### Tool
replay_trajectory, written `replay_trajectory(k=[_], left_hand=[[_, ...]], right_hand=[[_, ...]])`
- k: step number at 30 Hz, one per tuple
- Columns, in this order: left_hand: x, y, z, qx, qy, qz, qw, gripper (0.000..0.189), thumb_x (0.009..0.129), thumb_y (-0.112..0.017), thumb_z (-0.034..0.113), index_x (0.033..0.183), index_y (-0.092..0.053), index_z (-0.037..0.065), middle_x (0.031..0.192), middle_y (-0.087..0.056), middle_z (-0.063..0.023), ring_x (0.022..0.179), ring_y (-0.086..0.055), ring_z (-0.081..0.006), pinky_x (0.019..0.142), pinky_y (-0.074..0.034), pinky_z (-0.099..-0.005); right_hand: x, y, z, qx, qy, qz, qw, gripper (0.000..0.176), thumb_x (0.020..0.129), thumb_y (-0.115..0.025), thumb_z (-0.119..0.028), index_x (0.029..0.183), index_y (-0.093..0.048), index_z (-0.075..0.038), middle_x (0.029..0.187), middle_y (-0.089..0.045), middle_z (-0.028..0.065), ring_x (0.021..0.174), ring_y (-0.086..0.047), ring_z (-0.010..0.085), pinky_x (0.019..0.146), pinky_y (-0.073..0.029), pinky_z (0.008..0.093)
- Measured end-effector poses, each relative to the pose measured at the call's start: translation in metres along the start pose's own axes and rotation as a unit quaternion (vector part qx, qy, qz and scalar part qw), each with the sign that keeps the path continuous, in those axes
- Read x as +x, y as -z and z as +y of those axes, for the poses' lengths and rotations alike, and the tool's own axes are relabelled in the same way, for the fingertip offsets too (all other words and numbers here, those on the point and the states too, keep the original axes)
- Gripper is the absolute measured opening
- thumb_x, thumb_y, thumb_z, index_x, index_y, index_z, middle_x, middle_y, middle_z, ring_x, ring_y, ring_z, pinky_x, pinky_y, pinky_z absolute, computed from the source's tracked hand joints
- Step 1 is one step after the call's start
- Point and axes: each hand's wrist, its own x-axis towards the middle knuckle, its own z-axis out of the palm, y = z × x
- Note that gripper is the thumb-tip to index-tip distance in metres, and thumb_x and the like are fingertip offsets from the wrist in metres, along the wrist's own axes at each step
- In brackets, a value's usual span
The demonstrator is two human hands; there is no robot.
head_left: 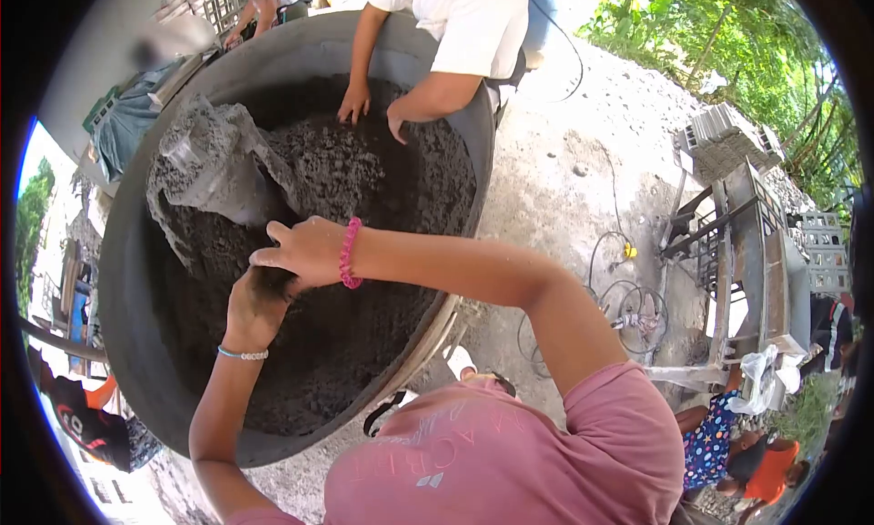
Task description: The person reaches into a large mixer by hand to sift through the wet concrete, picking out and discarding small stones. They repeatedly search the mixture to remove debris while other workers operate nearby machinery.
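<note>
A large round tub [127, 279] holds dark, crumbly grey mix [337, 165]. Above the mix, my left hand [255, 308] and my right hand [309, 252] meet, with a dark clump of the mix [270, 284] between them. The fingers of both hands are curled around it. Behind them a mix-coated grey drum-like part [218, 174] rises in the tub. A co-worker in a white shirt [455, 20] leans over the far rim, both hands down at the mix, apart from mine.
Another person [264, 1] works beyond the far left rim. Cables [637, 316] lie coiled on the ground at the right, near a metal frame [742, 261] and stacked blocks [728, 133]. More people [769, 470] are at the lower right, and one [86, 420] at the left.
</note>
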Motion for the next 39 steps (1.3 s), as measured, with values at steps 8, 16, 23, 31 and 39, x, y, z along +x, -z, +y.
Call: replay_trajectory(k=[8,16,23,31,39], left_hand=[[-0.014,-0.033,0.006,0.024,0.098,0.068,0.993,0.035,0.091,-0.036,0.034,0.115,-0.045,0.011,0.112,-0.049,-0.0052,0.096,-0.049,-0.0226,0.090,-0.033,-0.0465],[-0.046,-0.006,0.033,-0.012,0.006,0.137,0.991,0.052,0.090,-0.038,0.042,0.131,-0.025,0.013,0.123,-0.039,-0.0211,0.112,-0.042,-0.0306,0.083,-0.041,-0.0461],[-0.065,0.036,0.046,0.021,-0.008,0.146,0.989,0.056,0.089,-0.040,0.043,0.132,-0.027,0.009,0.124,-0.040,-0.0184,0.113,-0.042,-0.0297,0.078,-0.044,-0.0360],[-0.086,0.076,0.073,0.138,-0.058,0.126,0.981,0.048,0.090,-0.042,0.037,0.128,-0.040,0.008,0.119,-0.050,-0.0097,0.103,-0.051,-0.0190,0.076,-0.041,-0.0293],[-0.109,0.138,0.110,0.619,0.149,0.009,0.771,0.035,0.091,-0.041,0.029,0.112,-0.054,0.004,0.103,-0.059,-0.0081,0.095,-0.055,-0.0167,0.083,-0.042,-0.0311]], right_hand=[[-0.004,0.013,0.018,0.047,-0.040,-0.028,0.998,0.043,0.064,-0.069,-0.030,0.098,-0.055,-0.008,0.094,-0.050,0.0153,0.074,-0.060,0.0326,0.065,-0.049,0.0416],[-0.029,0.014,0.016,0.263,-0.015,-0.208,0.942,0.044,0.076,-0.054,-0.043,0.085,-0.057,0.000,0.079,-0.058,0.0201,0.080,-0.057,0.0340,0.069,-0.044,0.0427],[-0.071,0.119,-0.008,-0.065,0.002,0.113,0.992,0.037,0.070,-0.064,-0.039,0.087,-0.050,-0.010,0.084,-0.046,0.0079,0.069,-0.059,0.0226,0.051,-0.048,0.0379],[-0.288,0.370,0.244,-0.685,-0.554,0.214,0.423,0.084,0.077,-0.047,-0.059,0.139,-0.012,-0.015,0.138,-0.019,0.0282,0.128,-0.021,0.0428,0.101,-0.019,0.0574],[-0.107,0.245,0.181,-0.446,-0.188,0.264,0.834,0.059,0.077,-0.061,-0.037,0.130,-0.040,-0.018,0.136,-0.025,0.0253,0.124,-0.028,0.0403,0.101,-0.025,0.0459]])
